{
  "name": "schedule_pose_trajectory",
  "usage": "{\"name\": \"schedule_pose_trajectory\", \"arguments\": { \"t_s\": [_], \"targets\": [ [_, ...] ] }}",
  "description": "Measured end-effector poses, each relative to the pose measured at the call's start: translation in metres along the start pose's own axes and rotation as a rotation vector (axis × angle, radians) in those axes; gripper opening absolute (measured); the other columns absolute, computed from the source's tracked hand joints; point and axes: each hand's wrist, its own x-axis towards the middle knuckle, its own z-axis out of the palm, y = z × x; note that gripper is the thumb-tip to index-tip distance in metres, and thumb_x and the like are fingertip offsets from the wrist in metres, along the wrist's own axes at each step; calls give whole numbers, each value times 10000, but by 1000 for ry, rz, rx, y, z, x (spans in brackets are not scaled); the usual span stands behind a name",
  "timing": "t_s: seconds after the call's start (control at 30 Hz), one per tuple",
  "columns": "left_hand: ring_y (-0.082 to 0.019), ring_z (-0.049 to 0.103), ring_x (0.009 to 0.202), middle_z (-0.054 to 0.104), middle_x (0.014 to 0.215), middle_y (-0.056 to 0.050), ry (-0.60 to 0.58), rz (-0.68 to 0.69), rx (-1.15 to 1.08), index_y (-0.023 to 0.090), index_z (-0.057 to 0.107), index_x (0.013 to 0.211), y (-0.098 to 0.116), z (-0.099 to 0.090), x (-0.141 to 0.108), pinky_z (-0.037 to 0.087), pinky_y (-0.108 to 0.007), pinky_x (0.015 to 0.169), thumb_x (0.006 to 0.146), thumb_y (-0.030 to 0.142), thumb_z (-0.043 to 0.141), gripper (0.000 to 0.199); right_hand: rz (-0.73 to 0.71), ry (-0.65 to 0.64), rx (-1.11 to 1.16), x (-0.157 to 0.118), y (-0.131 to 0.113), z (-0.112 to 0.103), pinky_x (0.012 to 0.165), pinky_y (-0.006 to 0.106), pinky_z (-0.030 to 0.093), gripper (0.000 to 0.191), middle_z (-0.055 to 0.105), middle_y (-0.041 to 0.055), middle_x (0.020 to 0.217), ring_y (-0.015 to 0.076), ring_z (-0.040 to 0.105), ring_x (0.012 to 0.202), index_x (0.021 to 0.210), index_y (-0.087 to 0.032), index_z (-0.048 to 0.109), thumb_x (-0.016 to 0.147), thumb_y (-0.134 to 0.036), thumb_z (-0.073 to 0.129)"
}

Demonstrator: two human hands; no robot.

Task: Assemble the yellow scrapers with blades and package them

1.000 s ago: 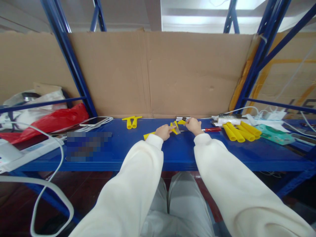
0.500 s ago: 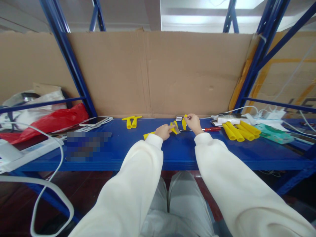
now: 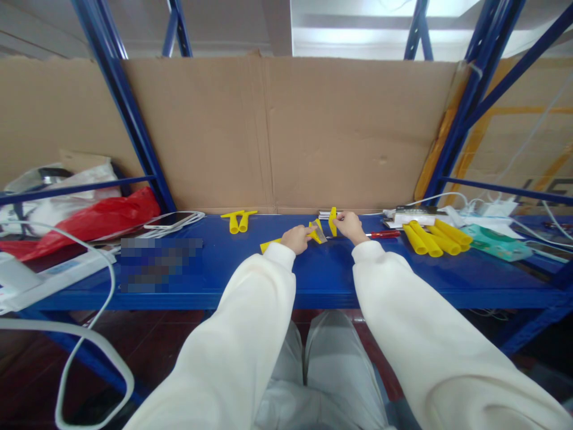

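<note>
My left hand (image 3: 296, 239) is closed on a yellow tool (image 3: 267, 245), whose handle sticks out to the left of the fist. At its other end, a yellow head with a greyish flat plate (image 3: 319, 232) points right. My right hand (image 3: 350, 226) pinches a small yellow piece (image 3: 332, 221), held upright just right of that head, with a gap between them. A red-handled screwdriver (image 3: 384, 235) lies on the blue table (image 3: 250, 280) beside my right wrist, its shaft partly hidden by the hand.
Two yellow T-shaped pieces (image 3: 239, 221) stand at the back left. Several yellow tubes (image 3: 436, 239) lie at right, near a green packet (image 3: 498, 242) and white cables. Cardboard (image 3: 313, 137) closes off the back. A red bag (image 3: 89, 224) and power strip (image 3: 62, 280) are at left.
My right hand has shifted slightly, and the small yellow piece has turned more upright and moved a little to the left. My left hand has stayed nearly still.
</note>
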Motion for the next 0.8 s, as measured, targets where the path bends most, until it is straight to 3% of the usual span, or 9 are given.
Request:
{"name": "schedule_pose_trajectory", "arguments": {
  "t_s": [0.23, 0.43, 0.6, 0.8],
  "targets": [
    [-244, 612, 1192, 635, 1306, -95, 16, 5, -12, 295, 440, 1483, 0, 1, 0, 473, -323, 985, 956, 240, 485, 532, -141, 59, 332, 9, 4, 4, 772, 319, 506, 180, 734, 76, 844, 199, 660, 813, 778, -161, 689, 837, -279, 566],
    [-233, 578, 1250, 603, 1366, -144, 22, 1, -49, 192, 314, 1538, -1, 3, 4, 457, -316, 1005, 941, 227, 516, 631, -137, -146, 622, 4, -3, 5, 716, 282, 492, 203, 699, 30, 713, 151, 609, 703, 699, -164, 672, 818, -312, 601],
    [-226, 567, 1264, 585, 1393, -140, 7, 1, -46, 179, 273, 1549, -1, 3, 3, 450, -299, 999, 943, 228, 509, 652, -212, -312, 634, -4, -8, 5, 787, 303, 480, 233, 697, 18, 700, 158, 611, 729, 603, -167, 661, 697, -370, 724],
    [-231, 578, 1255, 606, 1369, -132, -3, 16, -61, 186, 268, 1551, 1, 1, 1, 452, -312, 1001, 947, 217, 500, 648, -194, -307, 546, -6, -8, 11, 762, 291, 471, 205, 643, -11, 607, 151, 592, 684, 545, -171, 632, 659, -308, 733]
  ]
}}
